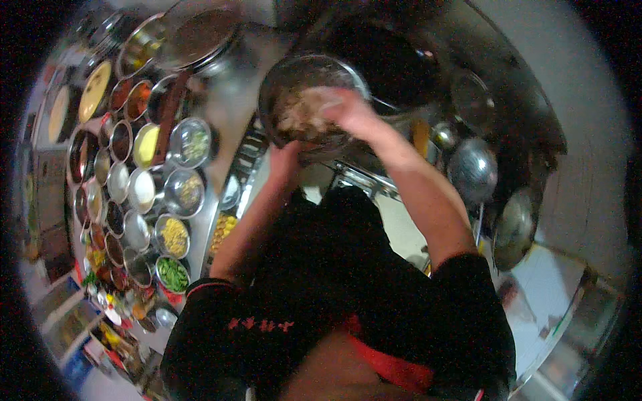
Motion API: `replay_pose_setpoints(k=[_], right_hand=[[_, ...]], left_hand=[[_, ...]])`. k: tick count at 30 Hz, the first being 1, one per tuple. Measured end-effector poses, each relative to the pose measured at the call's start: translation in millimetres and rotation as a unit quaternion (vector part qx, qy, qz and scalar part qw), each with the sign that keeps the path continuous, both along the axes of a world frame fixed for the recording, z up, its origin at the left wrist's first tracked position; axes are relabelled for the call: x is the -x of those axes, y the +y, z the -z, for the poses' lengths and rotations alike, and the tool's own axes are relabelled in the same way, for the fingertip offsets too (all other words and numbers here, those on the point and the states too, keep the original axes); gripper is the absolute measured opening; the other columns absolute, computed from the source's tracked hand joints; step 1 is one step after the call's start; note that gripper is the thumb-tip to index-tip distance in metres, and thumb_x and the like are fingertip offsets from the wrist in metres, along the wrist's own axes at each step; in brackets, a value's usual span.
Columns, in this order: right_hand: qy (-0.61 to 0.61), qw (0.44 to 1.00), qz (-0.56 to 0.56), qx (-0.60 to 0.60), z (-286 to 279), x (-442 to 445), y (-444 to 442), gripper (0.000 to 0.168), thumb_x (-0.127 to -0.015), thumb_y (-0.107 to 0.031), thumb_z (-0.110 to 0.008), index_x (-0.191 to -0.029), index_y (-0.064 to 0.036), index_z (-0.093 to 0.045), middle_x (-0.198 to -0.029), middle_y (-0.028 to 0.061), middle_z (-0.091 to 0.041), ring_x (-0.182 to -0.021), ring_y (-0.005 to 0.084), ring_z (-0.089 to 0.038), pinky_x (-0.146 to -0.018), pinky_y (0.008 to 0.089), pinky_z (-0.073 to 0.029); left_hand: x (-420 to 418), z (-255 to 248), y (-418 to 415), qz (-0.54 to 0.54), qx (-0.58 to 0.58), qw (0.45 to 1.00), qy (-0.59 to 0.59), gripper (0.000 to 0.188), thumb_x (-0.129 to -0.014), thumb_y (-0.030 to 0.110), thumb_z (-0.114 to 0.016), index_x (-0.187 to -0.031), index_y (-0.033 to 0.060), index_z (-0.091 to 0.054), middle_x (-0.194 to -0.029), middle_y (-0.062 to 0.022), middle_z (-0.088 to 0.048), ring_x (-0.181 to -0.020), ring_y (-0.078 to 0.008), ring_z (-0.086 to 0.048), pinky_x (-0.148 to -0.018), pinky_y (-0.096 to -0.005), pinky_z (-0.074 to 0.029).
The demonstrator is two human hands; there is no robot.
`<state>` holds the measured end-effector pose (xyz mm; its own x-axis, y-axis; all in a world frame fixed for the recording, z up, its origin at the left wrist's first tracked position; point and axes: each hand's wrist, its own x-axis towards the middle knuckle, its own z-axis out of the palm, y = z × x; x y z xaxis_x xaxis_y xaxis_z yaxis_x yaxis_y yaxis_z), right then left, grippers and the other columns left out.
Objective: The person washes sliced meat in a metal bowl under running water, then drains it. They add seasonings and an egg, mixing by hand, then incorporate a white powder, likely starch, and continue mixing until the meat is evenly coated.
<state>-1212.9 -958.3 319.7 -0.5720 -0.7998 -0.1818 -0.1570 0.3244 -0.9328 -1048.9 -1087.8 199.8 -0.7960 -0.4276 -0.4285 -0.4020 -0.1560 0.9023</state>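
Note:
In front of me is a large metal bowl (313, 65) with pale brown, wet-looking pieces of food (301, 113), perhaps meat. My left hand (288, 154) grips the bowl's near left rim. Inside the bowl, my right hand (346, 111) is at the food, blurred; its fingers are hard to make out, so whether it holds any cannot be told. A dark wok (386, 60) lies just beyond the bowl to the right.
Many metal bowls of ingredients crowd the left counter, among them chopped greens (173, 274), yellow bits (174, 237) and white powder (142, 190). A large pot (200, 40) stands at the upper left. A ladle (473, 168) and a round metal pan (514, 228) are on the right.

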Motion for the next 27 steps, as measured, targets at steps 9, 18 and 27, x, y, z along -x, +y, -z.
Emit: replay_pose_setpoints(k=[9, 18, 27], right_hand=[[-0.328, 0.863, 0.248, 0.293, 80.1, -10.9, -57.1, 0.063, -0.084, 0.003, -0.065, -0.14, -0.008, -0.038, -0.135, 0.0117, -0.05, -0.124, 0.0289, -0.052, -0.1, 0.0432, -0.049], [0.089, 0.995, 0.05, 0.016, 26.2, 35.3, -15.7, 0.039, -0.086, -0.003, -0.06, -0.124, -0.004, -0.06, -0.12, 0.0131, -0.067, -0.11, 0.0239, -0.063, -0.096, 0.0335, -0.048], [0.172, 0.978, -0.01, -0.121, 0.3, 59.8, -17.8, 0.034, -0.09, -0.018, -0.065, -0.122, -0.007, -0.063, -0.11, 0.0109, -0.07, -0.101, 0.0214, -0.066, -0.091, 0.0324, -0.048]], left_hand=[[39.8, -41.0, 32.1, -0.123, -0.149, 0.972, 0.136, 0.066, -0.083, 0.007, -0.058, -0.142, 0.0089, -0.029, -0.13, -0.013, -0.051, -0.115, -0.0256, -0.055, -0.089, -0.0389, -0.052], [36.7, -65.8, 2.1, -0.111, -0.364, 0.923, 0.06, 0.046, -0.077, 0.006, -0.061, -0.122, 0.001, -0.053, -0.107, -0.0139, -0.063, -0.091, -0.0295, -0.066, -0.073, -0.0408, -0.058], [34.6, -40.4, 4.1, -0.134, -0.319, 0.937, 0.057, 0.043, -0.081, 0.013, -0.058, -0.121, -0.0024, -0.054, -0.102, -0.017, -0.064, -0.089, -0.0336, -0.067, -0.078, -0.0471, -0.057]])
